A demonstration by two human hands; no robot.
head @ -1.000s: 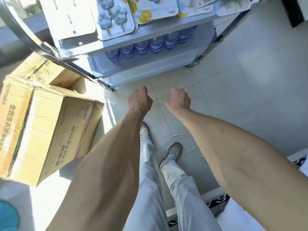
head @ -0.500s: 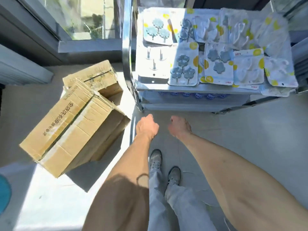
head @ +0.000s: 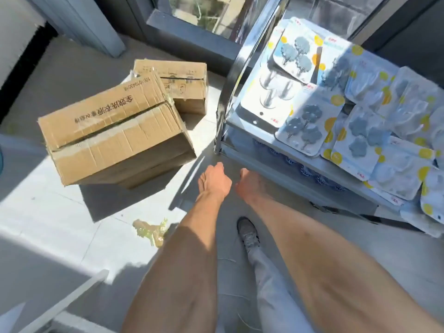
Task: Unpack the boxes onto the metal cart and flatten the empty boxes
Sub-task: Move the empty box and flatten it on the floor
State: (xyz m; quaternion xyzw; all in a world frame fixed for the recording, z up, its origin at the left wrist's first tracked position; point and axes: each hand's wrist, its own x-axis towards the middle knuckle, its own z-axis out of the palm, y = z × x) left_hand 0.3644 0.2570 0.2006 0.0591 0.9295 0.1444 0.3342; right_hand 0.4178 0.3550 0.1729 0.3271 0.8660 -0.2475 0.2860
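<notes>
Two bare arms are stretched forward and down over a tiled floor (head: pixel 420 255). The left hand (head: pixel 214 180) and the right hand (head: pixel 249 186) are seen from behind, close together, near the low left corner of the metal cart (head: pixel 224 109). The fingers of both hands are curled under and hidden from the camera, so whether anything is held cannot be told; nothing is seen in either hand.

The metal cart stands at the right, with its curved chrome upright rising at its left end. Its top shelf is covered with blister packs of hooks (head: pixel 350 111), some with blue tree shapes, some with blue flower shapes, some clear, most on cards with yellow dots. On the shelf beneath, a row of bottle caps (head: pixel 305 169) is partly visible.

To the left of the cart, a large cardboard box (head: pixel 115 131) is seen, closed, with torn tape along its top seam and printed characters on one flap. It appears to rest on a further carton beneath it. Behind it, farther off and touching it, a smaller cardboard box (head: pixel 180 85) lies closed near a window frame.

A crumpled scrap of tape (head: pixel 151 230) lies on the sunlit floor near the left forearm. One grey shoe (head: pixel 248 233) and a pale trouser leg are visible between the arms.
</notes>
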